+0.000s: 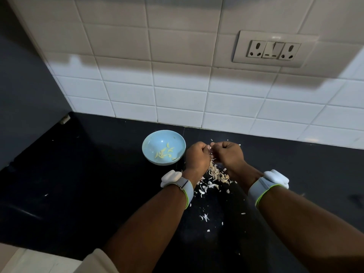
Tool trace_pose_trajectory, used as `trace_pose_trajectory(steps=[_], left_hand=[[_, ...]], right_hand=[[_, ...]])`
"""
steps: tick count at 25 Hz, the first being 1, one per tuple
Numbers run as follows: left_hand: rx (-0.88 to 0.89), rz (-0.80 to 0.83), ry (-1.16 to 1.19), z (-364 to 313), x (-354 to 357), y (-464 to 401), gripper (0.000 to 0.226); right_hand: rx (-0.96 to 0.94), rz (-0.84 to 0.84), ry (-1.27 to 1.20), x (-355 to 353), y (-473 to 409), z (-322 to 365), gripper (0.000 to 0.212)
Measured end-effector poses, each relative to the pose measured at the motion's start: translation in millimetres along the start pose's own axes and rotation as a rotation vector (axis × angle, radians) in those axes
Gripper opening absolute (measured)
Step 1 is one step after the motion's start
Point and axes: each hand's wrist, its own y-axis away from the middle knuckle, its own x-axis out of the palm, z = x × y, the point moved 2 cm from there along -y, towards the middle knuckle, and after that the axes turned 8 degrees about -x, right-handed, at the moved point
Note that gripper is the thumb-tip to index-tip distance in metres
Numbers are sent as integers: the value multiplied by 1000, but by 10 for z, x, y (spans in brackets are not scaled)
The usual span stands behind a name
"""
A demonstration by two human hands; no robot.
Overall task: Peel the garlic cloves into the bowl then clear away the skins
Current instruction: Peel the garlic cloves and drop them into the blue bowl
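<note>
Peeling is under way at the back of the black counter [78,174], close to the tiled wall. Both hands meet just right of the light blue bowl [149,138]: the left hand [197,157] and the right hand [228,153] have their fingers curled inward, knuckles toward the camera, fingertips touching. Each grip looks closed on something small between them, most likely a garlic clove, but the clove itself is hidden behind the fingers, so I cannot tell how much skin is left on it. Several peeled cloves [164,152], pale yellow, lie in the bottom of the bowl. A heap of garlic skins [216,174] sits on the counter right under the hands, and loose flakes trail toward the front edge.

The main risk, as I judge it, is the clove slipping from that tight pinch and dropping into the skin heap or onto the dark counter rather than into the bowl, since the hands work beside the bowl, not over it. The skins are light and scattered; a quick sweep of a forearm could spread them further or flick some into the bowl among the cleaned cloves, which would make the later clearing harder.
</note>
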Motion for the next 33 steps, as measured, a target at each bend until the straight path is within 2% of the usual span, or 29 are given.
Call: trace_pose_trajectory(steps=[3,7,10,13,15,19,21,24,29,33], left_hand=[[58,-44,-53,-62,-40,14,23],[62,-45,-43,-151,-63,72,26],[-37,-2,77,-163,-17,111,32],[-215,129,307,-155,13,123,23],[-250,214,352,-180,1,133,23],[-221,261,260,-223,-21,138,28],[-187,248,163,-217,-22,125,31],[-139,206,63,-235,-42,103,25],[-63,272,74,-304,20,157,30],[-145,265,172,-277,67,183,28]], right_hand=[[54,-15,-132,0,5,48,21],[65,-14,-88,-12,-14,47,22],[76,-26,-123,-4,-34,53,21],[99,-45,-155,-10,-34,52,14],[91,-42,-144,-36,-23,32,13],[55,-12,-96,-75,-17,6,18],[31,25,-101,-67,-33,3,24],[16,70,-115,-81,-38,-20,21],[35,-46,-164,-117,-60,-23,20],[56,-107,-151,-179,-125,-78,20]])
